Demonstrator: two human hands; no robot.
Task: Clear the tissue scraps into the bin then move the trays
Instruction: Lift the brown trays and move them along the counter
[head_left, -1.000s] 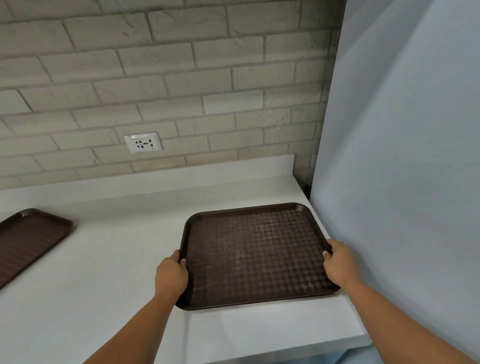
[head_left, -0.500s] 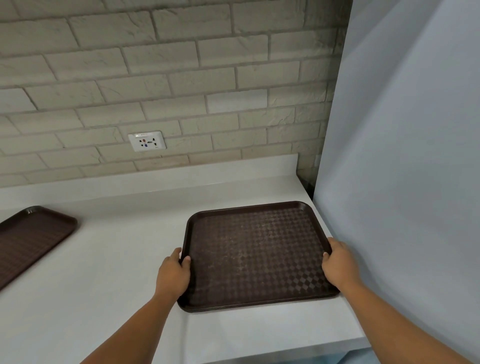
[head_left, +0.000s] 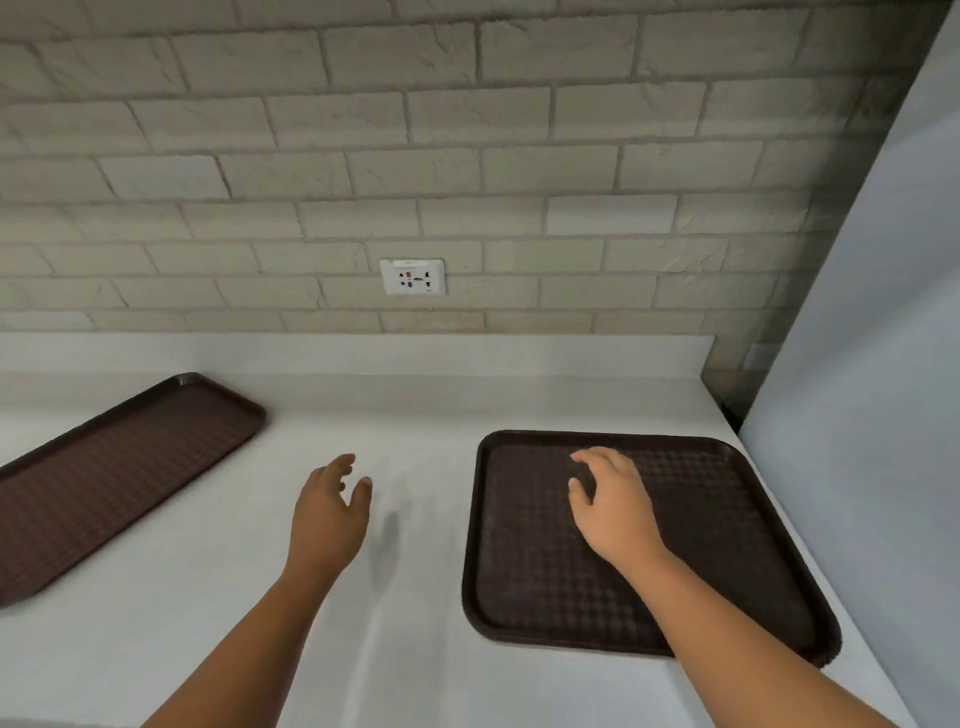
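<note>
My left hand (head_left: 327, 512) hangs released over the surface (head_left: 405, 597), centre frame; right hand (head_left: 613, 506), fingers relaxed, above lower-right tray (head_left: 737, 519); 2nd tray (head_left: 114, 467) at left.

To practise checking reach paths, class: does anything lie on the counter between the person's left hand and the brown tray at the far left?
Nothing visible does. Only white counter shows between the open left hand and the left tray. The right hand is above the other tray, on the opposite side.

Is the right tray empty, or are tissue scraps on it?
Empty where visible: the tray shows only bare checkered surface. The right hand hides part of it.
</note>
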